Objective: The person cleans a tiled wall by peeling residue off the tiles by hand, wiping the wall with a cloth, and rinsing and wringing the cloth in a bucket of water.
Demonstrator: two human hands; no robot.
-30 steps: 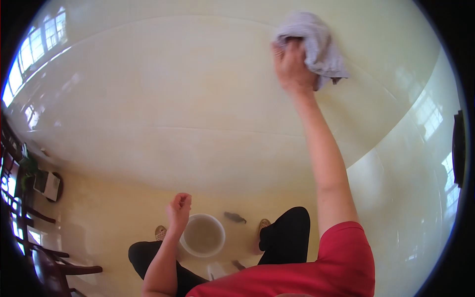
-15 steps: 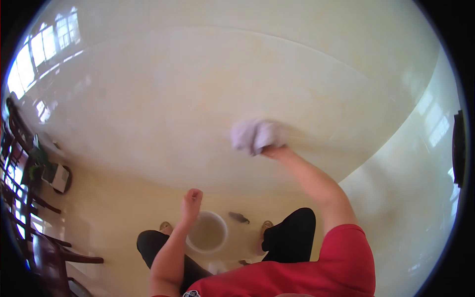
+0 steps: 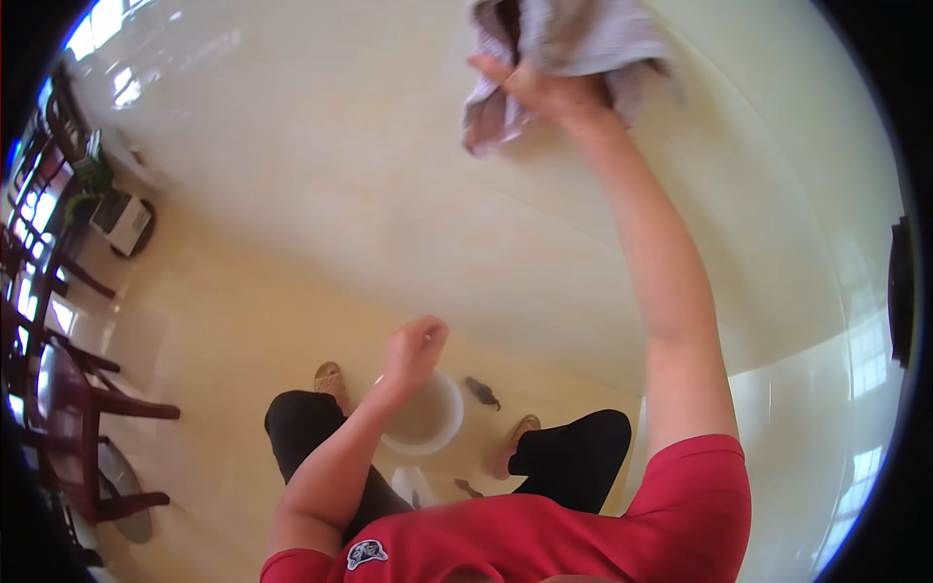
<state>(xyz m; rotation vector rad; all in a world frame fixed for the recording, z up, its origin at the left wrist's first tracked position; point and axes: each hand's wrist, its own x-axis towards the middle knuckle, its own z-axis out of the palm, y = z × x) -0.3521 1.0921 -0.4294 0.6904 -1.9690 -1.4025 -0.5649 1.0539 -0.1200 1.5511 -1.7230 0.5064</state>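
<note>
My right hand (image 3: 564, 97) is stretched far up against the glossy tiled wall (image 3: 389, 146), with a pale purple-grey cloth (image 3: 593, 39). The cloth covers some of its fingers and hangs loose on both sides; the thumb sticks out to the left. Closed in a loose fist, my left hand (image 3: 418, 352) is above the rim of a round white bucket (image 3: 437, 428) that stands on the floor between my feet. What the left fist holds, if anything, is too small to make out.
Dark wooden chairs (image 3: 73, 418) line the left side. A plant beside a white box (image 3: 126, 225) stands near the wall. A small dark object (image 3: 482, 393) lies on the floor right of the bucket. A dark fixture (image 3: 902, 291) is at the right edge.
My right hand and the cloth have swept down and left, then back up the wall. My left hand has shifted right and slightly up. The view has turned, moving the chairs and plant.
</note>
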